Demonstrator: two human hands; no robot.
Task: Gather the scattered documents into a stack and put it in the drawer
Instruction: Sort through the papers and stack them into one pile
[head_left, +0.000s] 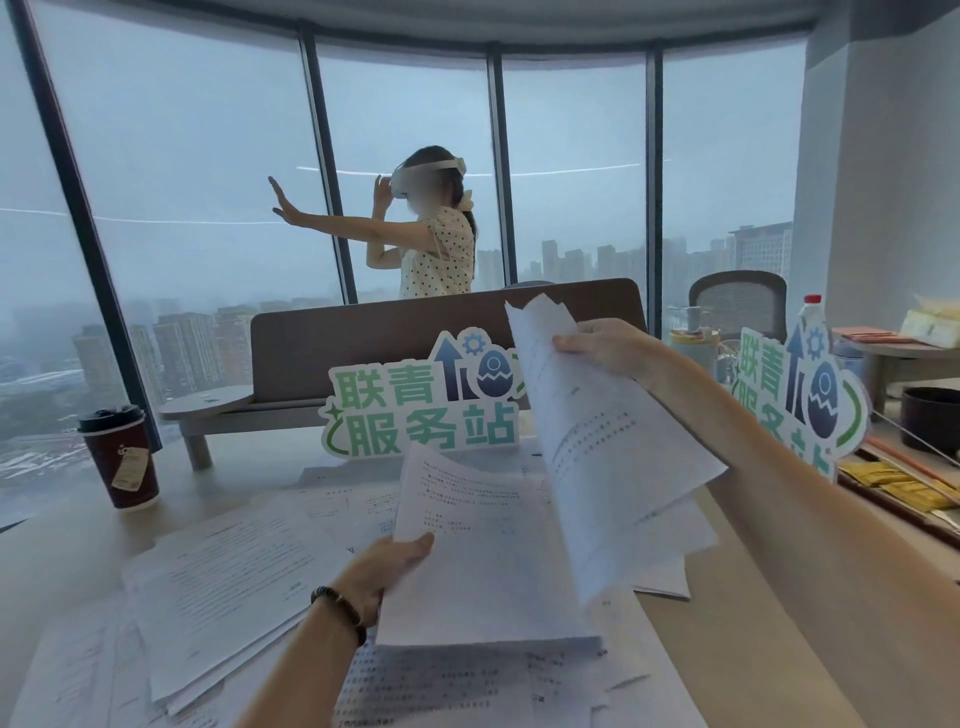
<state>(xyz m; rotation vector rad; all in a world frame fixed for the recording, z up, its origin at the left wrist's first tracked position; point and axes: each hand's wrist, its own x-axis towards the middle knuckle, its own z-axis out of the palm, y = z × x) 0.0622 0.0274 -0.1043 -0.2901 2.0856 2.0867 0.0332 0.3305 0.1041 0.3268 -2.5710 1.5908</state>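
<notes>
left hand (387, 577) pinches a paper stack (483, 561) — right hand (613, 351) grips raised sheets (597, 431).

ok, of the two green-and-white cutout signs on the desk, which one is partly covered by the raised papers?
The centre cutout sign: the printed sheets gripped by the right hand overlap its right edge. The sign at far right stands clear of them.

We read "联青服务站" on the cut-out sign (423, 402) beyond the left hand (387, 574), while print on the held sheets (488, 545) is too blurred to read.
</notes>
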